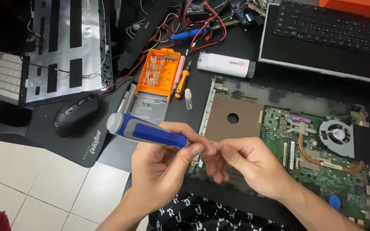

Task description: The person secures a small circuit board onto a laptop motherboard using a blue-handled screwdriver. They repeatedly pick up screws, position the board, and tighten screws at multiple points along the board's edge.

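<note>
Over the near worktop (219, 94), the left hand (161, 167) has its fingers clamped on a blue-and-grey screwdriver (144, 130); the right hand (245, 162) pinches fingers together at its tip, above the opened laptop (322, 145).

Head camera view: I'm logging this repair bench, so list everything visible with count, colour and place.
screwdriver: one, blue and grey handle, held in the left hand
bit case: one, orange, open, centre of desk
small screwdriver: one, orange and black, right of the bit case
small bottle: one, clear, beside it
mouse: one, black, on a black pad, left
circuit board: one, green, with fan, in the opened laptop, right
keyboard: one, black, top right
metal panel: one, silver, top left
left hand: grips the screwdriver
right hand: fingertips at its tip
</note>
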